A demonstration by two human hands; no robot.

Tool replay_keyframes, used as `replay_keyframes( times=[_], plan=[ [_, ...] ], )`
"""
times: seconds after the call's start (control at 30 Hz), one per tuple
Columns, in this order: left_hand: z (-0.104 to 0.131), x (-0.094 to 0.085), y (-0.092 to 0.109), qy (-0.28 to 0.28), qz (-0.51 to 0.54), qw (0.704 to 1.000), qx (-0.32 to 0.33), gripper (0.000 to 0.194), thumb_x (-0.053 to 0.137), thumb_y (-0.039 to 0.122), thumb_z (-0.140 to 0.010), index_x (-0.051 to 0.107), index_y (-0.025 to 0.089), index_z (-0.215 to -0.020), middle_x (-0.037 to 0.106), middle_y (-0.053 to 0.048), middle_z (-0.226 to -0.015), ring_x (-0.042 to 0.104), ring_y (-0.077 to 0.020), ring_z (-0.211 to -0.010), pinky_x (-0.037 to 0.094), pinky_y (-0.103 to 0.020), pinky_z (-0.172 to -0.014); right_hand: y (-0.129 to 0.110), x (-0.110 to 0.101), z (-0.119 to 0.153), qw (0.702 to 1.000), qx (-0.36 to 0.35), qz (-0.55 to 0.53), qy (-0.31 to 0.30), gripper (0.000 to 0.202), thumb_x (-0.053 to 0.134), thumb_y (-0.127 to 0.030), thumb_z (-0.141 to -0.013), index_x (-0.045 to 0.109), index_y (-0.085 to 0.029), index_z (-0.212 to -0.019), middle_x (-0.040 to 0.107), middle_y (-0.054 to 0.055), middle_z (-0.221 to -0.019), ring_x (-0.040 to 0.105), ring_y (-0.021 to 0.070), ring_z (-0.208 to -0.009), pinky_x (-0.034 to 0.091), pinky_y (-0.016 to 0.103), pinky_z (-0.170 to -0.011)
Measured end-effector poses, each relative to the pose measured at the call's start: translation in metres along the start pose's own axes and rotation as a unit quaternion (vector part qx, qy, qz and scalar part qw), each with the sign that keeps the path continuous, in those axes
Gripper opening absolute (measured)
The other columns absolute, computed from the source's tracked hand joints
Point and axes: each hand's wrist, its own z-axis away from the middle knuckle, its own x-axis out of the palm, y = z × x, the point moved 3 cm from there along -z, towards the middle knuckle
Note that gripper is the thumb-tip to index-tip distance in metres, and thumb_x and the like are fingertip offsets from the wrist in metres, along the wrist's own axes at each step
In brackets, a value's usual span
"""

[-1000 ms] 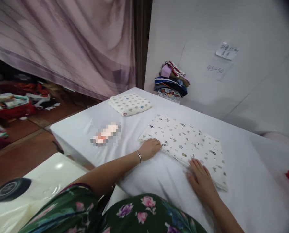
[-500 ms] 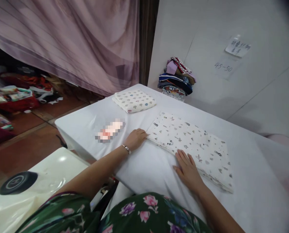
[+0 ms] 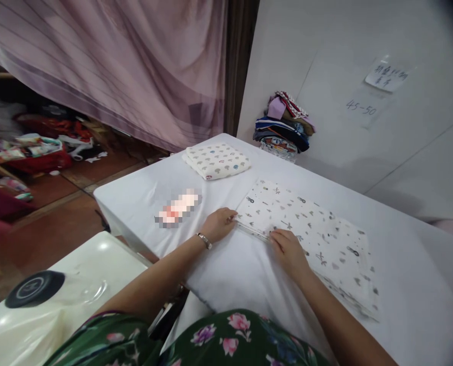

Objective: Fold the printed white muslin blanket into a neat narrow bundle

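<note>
The printed cloth [image 3: 306, 234] lies flat on the white table [image 3: 135, 195]. Both hands meet its near-left edge: left hand [image 3: 219, 224] pinches the corner, right hand [image 3: 287, 249] curls onto the hem, apparently gripping the layers together.

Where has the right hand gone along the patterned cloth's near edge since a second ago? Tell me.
Yes, it moved. The right hand slid left along the near edge of the patterned cloth, toward the corner by the left hand.
</note>
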Motion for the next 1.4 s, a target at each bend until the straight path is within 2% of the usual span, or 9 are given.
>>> replay_keyframes(
  times=[0.2,0.47,0.53,0.63,0.77,1.1,1.2,1.33,1.4],
  plan=[
    [-0.004,0.003,-0.002,0.001,-0.01,1.0,-0.027,0.023,0.051,0.027,-0.08,0.065,0.024,-0.098,0.063,0.0,-0.087,0.058,-0.0145,-0.079,0.044,-0.026,-0.07,-0.012,0.011,-0.021,0.999,0.015,-0.001,-0.049,0.022,0.044,-0.025,-0.089,0.066,-0.021,-0.091,0.061,0.006,-0.089,0.053,0.0207,-0.086,0.044,0.035,-0.078],
    [-0.004,0.007,-0.007,0.02,0.013,1.0,-0.02,0.023,0.048,0.021,-0.081,0.067,0.024,-0.093,0.064,0.0,-0.09,0.058,-0.0145,-0.082,0.044,-0.026,-0.071,-0.004,0.016,-0.025,0.994,0.071,-0.045,-0.067,0.022,0.044,-0.025,-0.088,0.064,-0.022,-0.083,0.059,0.003,-0.084,0.054,0.0175,-0.083,0.044,0.03,-0.072],
    [-0.005,0.007,-0.008,0.022,0.02,0.999,-0.019,0.025,0.048,0.019,-0.08,0.067,0.025,-0.095,0.064,0.0,-0.092,0.059,-0.0143,-0.084,0.045,-0.026,-0.073,-0.006,0.015,-0.025,0.996,0.055,-0.035,-0.066,0.022,0.042,-0.025,-0.09,0.063,-0.022,-0.083,0.059,0.003,-0.085,0.053,0.0177,-0.084,0.043,0.03,-0.073],
    [-0.005,0.008,-0.009,0.02,0.039,0.999,-0.018,0.03,0.046,0.014,-0.079,0.067,0.026,-0.097,0.064,0.0,-0.095,0.059,-0.0133,-0.085,0.045,-0.025,-0.075,-0.011,0.016,-0.023,0.997,-0.007,0.006,-0.073,0.025,0.039,-0.024,-0.092,0.063,-0.02,-0.086,0.058,0.005,-0.086,0.051,0.019,-0.084,0.042,0.032,-0.075],
    [-0.007,0.01,-0.012,0.018,0.058,0.998,-0.027,0.031,0.045,0.013,-0.077,0.069,0.027,-0.091,0.062,0.002,-0.098,0.059,-0.0119,-0.08,0.046,-0.025,-0.073,-0.014,0.018,-0.021,0.994,-0.057,0.043,-0.08,0.027,0.037,-0.023,-0.092,0.064,-0.019,-0.088,0.058,0.006,-0.085,0.05,0.0197,-0.081,0.042,0.033,-0.073],
    [-0.008,0.011,-0.014,0.011,0.069,0.997,-0.031,0.027,0.046,0.011,-0.074,0.068,0.024,-0.083,0.062,0.002,-0.095,0.057,-0.0105,-0.071,0.046,-0.025,-0.068,-0.012,0.019,-0.02,0.996,-0.055,0.025,-0.066,0.024,0.041,-0.026,-0.091,0.065,-0.02,-0.096,0.058,0.007,-0.088,0.053,0.0199,-0.084,0.045,0.032,-0.073],
    [-0.006,0.009,-0.011,0.017,0.045,0.999,-0.005,0.027,0.047,0.011,-0.073,0.068,0.023,-0.086,0.061,-0.001,-0.099,0.057,-0.0116,-0.073,0.046,-0.026,-0.069,-0.012,0.018,-0.021,0.998,-0.023,0.003,-0.058,0.023,0.042,-0.025,-0.09,0.065,-0.021,-0.094,0.059,0.006,-0.088,0.053,0.0196,-0.085,0.045,0.032,-0.074],
    [-0.002,0.007,0.001,0.044,-0.019,0.995,0.092,0.029,0.052,0.015,-0.076,0.064,0.023,-0.101,0.056,-0.006,-0.112,0.052,-0.0201,-0.1,0.043,-0.034,-0.085,-0.011,0.019,-0.021,0.998,-0.002,-0.019,-0.054,0.02,0.046,-0.023,-0.088,0.066,-0.022,-0.092,0.059,0.004,-0.087,0.054,0.0186,-0.084,0.045,0.031,-0.075],
    [-0.001,0.008,0.008,0.032,-0.034,0.99,0.133,0.028,0.053,0.02,-0.079,0.062,0.023,-0.105,0.055,-0.007,-0.117,0.048,-0.0224,-0.108,0.04,-0.038,-0.089,-0.012,0.02,-0.02,0.999,-0.005,-0.017,-0.051,0.02,0.046,-0.022,-0.088,0.066,-0.023,-0.092,0.059,0.004,-0.087,0.053,0.0184,-0.083,0.045,0.031,-0.075]
  ],
)
